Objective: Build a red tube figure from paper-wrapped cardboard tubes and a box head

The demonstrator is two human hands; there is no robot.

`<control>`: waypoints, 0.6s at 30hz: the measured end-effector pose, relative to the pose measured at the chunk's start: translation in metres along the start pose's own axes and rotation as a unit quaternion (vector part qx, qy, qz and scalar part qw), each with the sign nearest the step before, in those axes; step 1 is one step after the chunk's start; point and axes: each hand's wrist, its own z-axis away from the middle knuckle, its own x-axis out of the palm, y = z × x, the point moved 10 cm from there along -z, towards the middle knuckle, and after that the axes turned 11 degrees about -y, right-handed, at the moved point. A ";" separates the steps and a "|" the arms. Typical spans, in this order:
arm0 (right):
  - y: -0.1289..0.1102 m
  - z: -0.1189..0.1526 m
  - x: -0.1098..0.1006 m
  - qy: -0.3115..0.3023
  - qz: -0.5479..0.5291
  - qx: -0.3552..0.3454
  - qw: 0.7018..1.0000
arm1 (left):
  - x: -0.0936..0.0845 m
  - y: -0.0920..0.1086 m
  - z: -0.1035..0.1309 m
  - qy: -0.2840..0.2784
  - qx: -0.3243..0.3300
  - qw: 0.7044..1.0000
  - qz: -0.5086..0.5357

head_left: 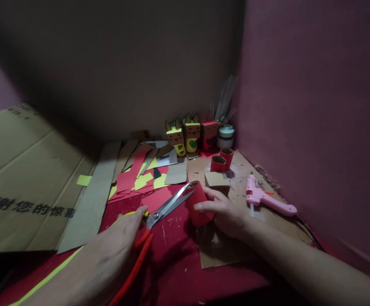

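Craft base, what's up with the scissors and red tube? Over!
Left hand: holding scissors, blades slightly apart. Right hand: holding red tube, blade tips at rim. Cardboard block close by.

There are three red tubes [199, 210], three figures [192, 132], one pair of scissors [155, 216], one glue gun [259, 197] and one jar [226, 137].

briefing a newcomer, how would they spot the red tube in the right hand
Over the red tabletop, find the right hand. It holds the red tube, by the open scissors. Unlike the two standing plain red tubes behind, this one is gripped and tilted.
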 end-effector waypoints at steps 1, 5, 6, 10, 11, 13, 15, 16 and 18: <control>0.000 0.000 0.000 -0.002 0.004 -0.003 1.000 | 0.004 0.002 0.000 -0.017 0.010 1.000 -0.010; 0.002 0.001 0.001 -0.003 0.041 0.010 0.999 | 0.008 0.013 -0.001 -0.074 0.021 0.996 -0.042; 0.003 0.001 0.001 -0.004 0.051 0.018 0.999 | 0.008 0.017 -0.002 -0.088 0.020 0.994 -0.054; -0.001 0.003 0.001 0.012 0.112 0.026 0.993 | 0.007 0.029 -0.006 -0.124 -0.001 0.986 -0.111; -0.003 0.003 0.001 0.016 0.124 0.022 0.992 | 0.008 0.030 -0.006 -0.129 -0.004 0.984 -0.121; -0.005 0.004 0.002 0.019 0.131 0.019 0.991 | 0.009 0.031 -0.005 -0.130 0.000 0.983 -0.130; -0.006 0.005 0.004 0.017 0.127 0.021 0.991 | 0.009 0.033 -0.003 -0.127 0.016 0.983 -0.134; -0.006 0.005 0.005 0.015 0.123 0.021 0.992 | 0.009 0.034 -0.003 -0.125 0.020 0.983 -0.136; -0.007 0.005 0.006 0.011 0.116 0.020 0.993 | 0.008 0.035 -0.001 -0.122 0.014 0.983 -0.133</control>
